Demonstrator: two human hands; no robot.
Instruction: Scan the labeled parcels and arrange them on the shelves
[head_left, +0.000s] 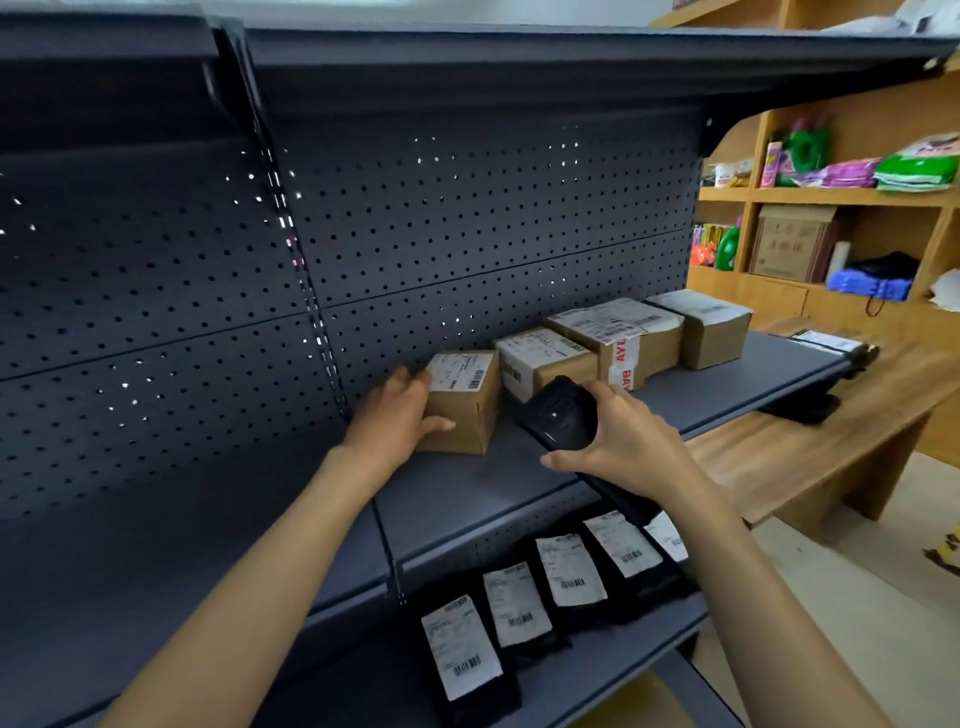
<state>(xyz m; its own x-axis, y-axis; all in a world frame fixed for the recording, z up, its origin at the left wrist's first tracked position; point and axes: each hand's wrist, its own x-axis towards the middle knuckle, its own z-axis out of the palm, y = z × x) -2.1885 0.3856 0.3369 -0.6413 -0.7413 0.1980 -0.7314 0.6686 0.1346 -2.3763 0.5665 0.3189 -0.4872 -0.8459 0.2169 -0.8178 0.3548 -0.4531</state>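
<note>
A small box (462, 400) is gripped by the left hand (397, 415) at its left end, just left of centre in the frame, where it rests on the dark shelf (727, 395) at the left end of a row of boxes (613, 343) running toward the upper right. A black scanner (563, 415) is grasped by the right hand (623, 441) at centre, its head turned toward the box and nearly touching the box's right side. The label (460, 371) lies on the box top, up and left of the scanner head, so the scan is judged to depend on tilting the head onto it. Labelled black bags (519, 603) are seen on the shelf below, lower centre
</note>
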